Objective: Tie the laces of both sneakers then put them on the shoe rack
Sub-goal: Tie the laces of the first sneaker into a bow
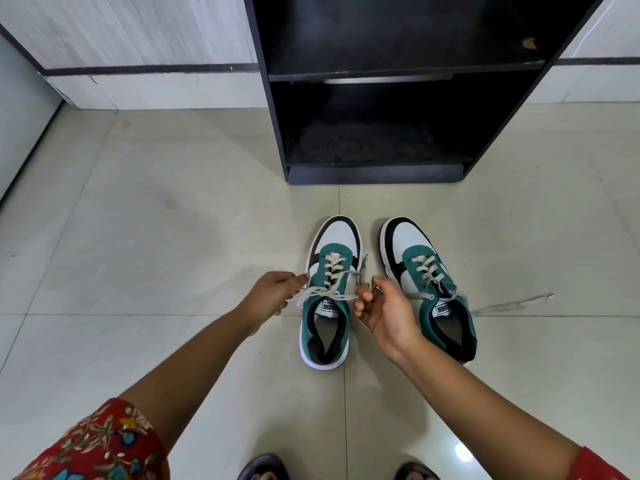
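Note:
Two green, white and black sneakers stand side by side on the tiled floor, toes toward the rack. The left sneaker [330,292] has its white laces [329,293] pulled out sideways across the tongue. My left hand [270,296] pinches one lace end at the shoe's left side. My right hand [384,310] pinches the other end at its right side. The right sneaker [429,282] lies partly behind my right hand, with its laces loose over the tongue. The black shoe rack [377,81] stands just beyond the shoes, with two dark open shelves.
Pale floor tiles [156,237] spread to the left and right of the shoes. A white wall with a dark stripe [138,69] runs behind the rack. My sandalled feet [263,469] show at the bottom edge.

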A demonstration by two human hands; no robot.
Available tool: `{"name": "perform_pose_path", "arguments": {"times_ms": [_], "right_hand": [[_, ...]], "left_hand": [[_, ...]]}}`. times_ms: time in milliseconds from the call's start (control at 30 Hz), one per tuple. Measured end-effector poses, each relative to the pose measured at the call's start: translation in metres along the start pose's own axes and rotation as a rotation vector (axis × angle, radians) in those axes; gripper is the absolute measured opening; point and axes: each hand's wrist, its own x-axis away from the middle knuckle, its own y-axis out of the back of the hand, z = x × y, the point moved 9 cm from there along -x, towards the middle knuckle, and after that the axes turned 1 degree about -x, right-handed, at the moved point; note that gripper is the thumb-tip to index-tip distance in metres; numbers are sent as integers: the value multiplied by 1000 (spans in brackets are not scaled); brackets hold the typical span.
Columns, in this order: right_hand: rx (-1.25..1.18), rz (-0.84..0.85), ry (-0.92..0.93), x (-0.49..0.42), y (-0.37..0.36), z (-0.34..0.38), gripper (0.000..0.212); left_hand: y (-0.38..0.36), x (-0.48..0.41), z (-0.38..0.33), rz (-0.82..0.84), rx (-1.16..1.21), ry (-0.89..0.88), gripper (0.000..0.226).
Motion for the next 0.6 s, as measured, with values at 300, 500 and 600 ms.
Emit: {"name": "perform_pose_path", "arguments": {"times_ms": [300, 500, 600], "right_hand": [[363, -100, 8, -3, 11, 12, 25], [670, -87, 76, -5, 10, 24, 24], [737, -88, 85, -6, 13, 25, 24]], "left_hand": [[10, -6, 30, -209, 244, 167, 19], [20, -16, 27, -266, 159, 116, 24], [23, -18, 33, -271, 167, 140, 29]]}}
